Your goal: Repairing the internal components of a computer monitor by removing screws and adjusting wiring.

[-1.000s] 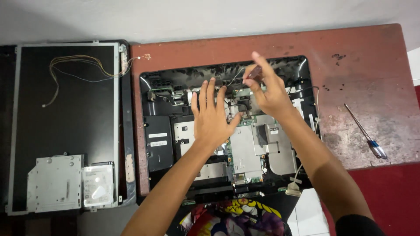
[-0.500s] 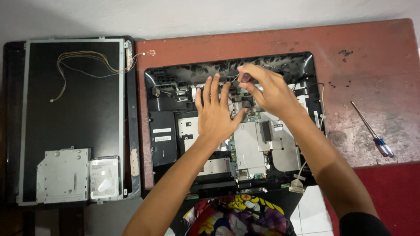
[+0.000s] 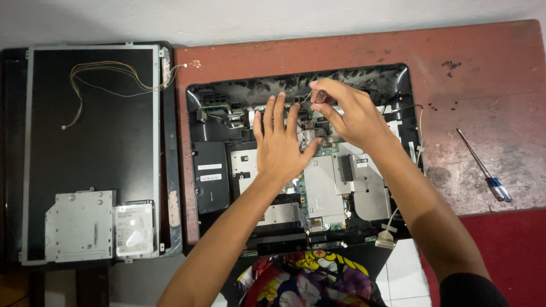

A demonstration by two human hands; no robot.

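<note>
An opened laptop base (image 3: 216, 182) lies on a reddish-brown table (image 3: 483, 102), its circuit board and metal shields exposed. My left hand (image 3: 281, 148) rests flat on the middle of the board with its fingers spread and holds nothing. My right hand (image 3: 350, 116) is over the upper middle of the base, just right of the left fingertips. Its thumb and fingers pinch a small dark object (image 3: 320, 97); I cannot tell what it is. A thin wire (image 3: 306, 98) runs off beside it.
A detached screen panel (image 3: 91, 153) with loose coloured wires (image 3: 108, 74) lies at the left. A silver optical drive (image 3: 79, 224) and a hard drive (image 3: 133, 228) sit on its lower part. A blue-handled screwdriver (image 3: 486, 170) lies on the table at the right.
My right hand has curled from raised, open fingers into a pinch and dropped slightly toward the board. My left hand stays flat on the board.
</note>
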